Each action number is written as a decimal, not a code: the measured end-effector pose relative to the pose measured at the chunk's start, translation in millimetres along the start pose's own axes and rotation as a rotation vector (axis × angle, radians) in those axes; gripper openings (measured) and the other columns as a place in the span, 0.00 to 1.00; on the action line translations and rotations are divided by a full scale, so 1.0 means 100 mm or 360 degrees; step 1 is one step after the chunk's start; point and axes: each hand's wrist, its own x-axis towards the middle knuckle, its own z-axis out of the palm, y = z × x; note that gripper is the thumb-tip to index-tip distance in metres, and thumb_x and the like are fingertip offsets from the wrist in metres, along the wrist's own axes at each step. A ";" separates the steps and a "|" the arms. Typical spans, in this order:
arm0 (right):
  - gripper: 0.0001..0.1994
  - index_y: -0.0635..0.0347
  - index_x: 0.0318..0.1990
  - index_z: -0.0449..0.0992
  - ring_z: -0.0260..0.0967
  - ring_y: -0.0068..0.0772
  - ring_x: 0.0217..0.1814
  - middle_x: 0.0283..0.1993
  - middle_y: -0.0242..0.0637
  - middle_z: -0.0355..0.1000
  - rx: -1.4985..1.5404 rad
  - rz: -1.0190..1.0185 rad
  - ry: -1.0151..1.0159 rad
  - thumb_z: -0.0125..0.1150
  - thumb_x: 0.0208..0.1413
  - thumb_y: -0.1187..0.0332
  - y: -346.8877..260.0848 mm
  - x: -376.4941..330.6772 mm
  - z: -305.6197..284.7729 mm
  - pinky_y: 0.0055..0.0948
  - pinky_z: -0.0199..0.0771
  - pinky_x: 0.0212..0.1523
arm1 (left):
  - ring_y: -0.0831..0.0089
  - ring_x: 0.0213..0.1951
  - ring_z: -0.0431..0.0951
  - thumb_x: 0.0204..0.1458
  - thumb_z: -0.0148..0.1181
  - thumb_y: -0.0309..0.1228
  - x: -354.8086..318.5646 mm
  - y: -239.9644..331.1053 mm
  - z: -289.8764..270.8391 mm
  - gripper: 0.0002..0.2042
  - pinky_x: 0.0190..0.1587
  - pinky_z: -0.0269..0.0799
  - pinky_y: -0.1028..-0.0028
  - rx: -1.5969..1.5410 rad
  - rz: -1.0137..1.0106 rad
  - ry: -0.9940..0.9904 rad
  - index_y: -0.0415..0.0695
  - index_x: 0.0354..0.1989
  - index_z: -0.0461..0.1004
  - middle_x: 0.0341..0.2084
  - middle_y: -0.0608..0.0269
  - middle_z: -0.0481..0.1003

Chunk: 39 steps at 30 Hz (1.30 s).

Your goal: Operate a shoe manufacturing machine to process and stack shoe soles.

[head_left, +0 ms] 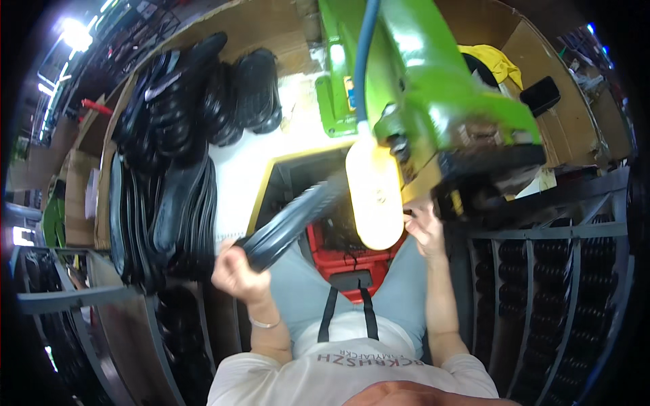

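My left hand (pixel 242 275) is closed around the near end of a black shoe sole (pixel 283 227). The sole slants up and to the right, and its blurred far end reaches toward the pale yellow oval part (pixel 376 196) of a green machine (pixel 433 81). That oval part hides whatever lies behind it. Close to its right side is my right hand (pixel 428 233), with fingers bent together near a small dark spot. What those fingers hold, if anything, is too small to make out.
Stacked black soles (pixel 162 210) stand at the left, with more soles (pixel 257 88) behind them. A red container (pixel 365 260) sits low between my knees. On the right are a metal rack (pixel 555 233) with black soles, a phone (pixel 540 96) and a yellow cloth (pixel 494 64).
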 end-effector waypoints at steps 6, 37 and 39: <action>0.50 0.59 0.69 0.47 0.58 0.34 0.64 0.64 0.38 0.55 0.0239 -0.0208 0.0301 0.76 0.41 0.65 -0.25 -0.01 0.25 0.36 0.65 0.58 | 0.75 0.28 0.72 0.58 0.49 0.30 -0.48 -0.03 0.38 0.13 0.33 0.68 0.75 -0.0488 -0.0556 -0.0523 0.30 0.30 0.73 0.26 0.59 0.73; 0.46 0.69 0.62 0.57 0.64 0.35 0.58 0.61 0.43 0.59 -0.0698 -0.0779 0.0412 0.80 0.31 0.76 -0.46 0.12 0.76 0.33 0.69 0.57 | 0.77 0.28 0.71 0.64 0.47 0.37 -0.24 -0.78 0.36 0.15 0.34 0.70 0.75 -0.1100 -0.0894 -0.0282 0.39 0.30 0.71 0.27 0.63 0.70; 0.47 0.70 0.61 0.58 0.65 0.37 0.58 0.61 0.45 0.59 -0.0719 -0.0797 0.0414 0.80 0.30 0.76 -0.43 0.10 0.85 0.33 0.71 0.56 | 0.75 0.30 0.71 0.64 0.47 0.37 -0.24 -0.80 0.31 0.15 0.38 0.71 0.73 -0.1167 -0.1027 -0.0270 0.40 0.30 0.70 0.27 0.63 0.70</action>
